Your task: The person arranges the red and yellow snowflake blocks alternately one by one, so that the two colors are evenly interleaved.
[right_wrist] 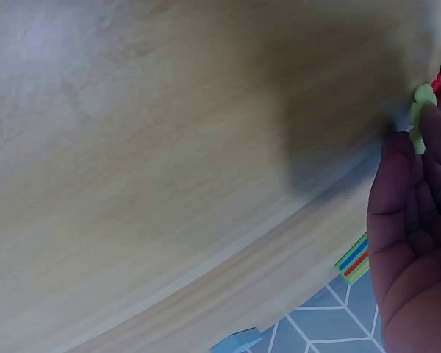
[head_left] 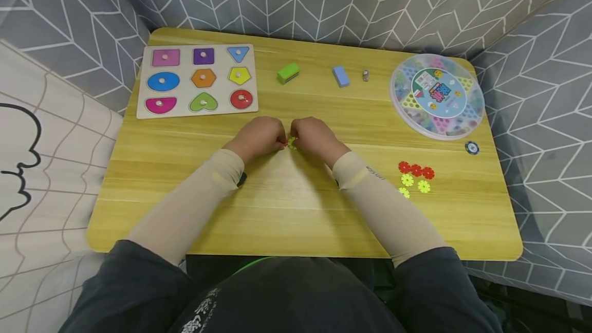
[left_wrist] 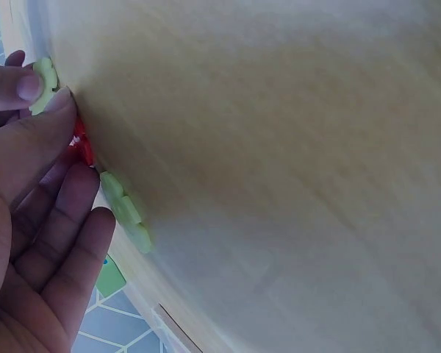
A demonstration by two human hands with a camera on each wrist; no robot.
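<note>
At the middle of the table, my left hand [head_left: 259, 139] pinches a red interlocking snowflake disc [left_wrist: 81, 143] between thumb and fingers. Facing it, my right hand [head_left: 316, 139] pinches a yellow snowflake disc [right_wrist: 419, 118] by its rim. The two discs meet edge to edge; whether their slots are engaged is hidden by the fingertips. A further yellow-green disc [left_wrist: 126, 212] shows below the red one in the left wrist view, close to my left fingertips. I cannot tell if it is joined to the red disc.
Loose red discs [head_left: 415, 170] and yellow discs [head_left: 423, 186] lie right of my right forearm. A shape puzzle board [head_left: 185, 104] sits back left. Behind my hands are a green block [head_left: 288, 73] and a blue block [head_left: 340, 76]; a round lidded case [head_left: 401, 109] stands back right.
</note>
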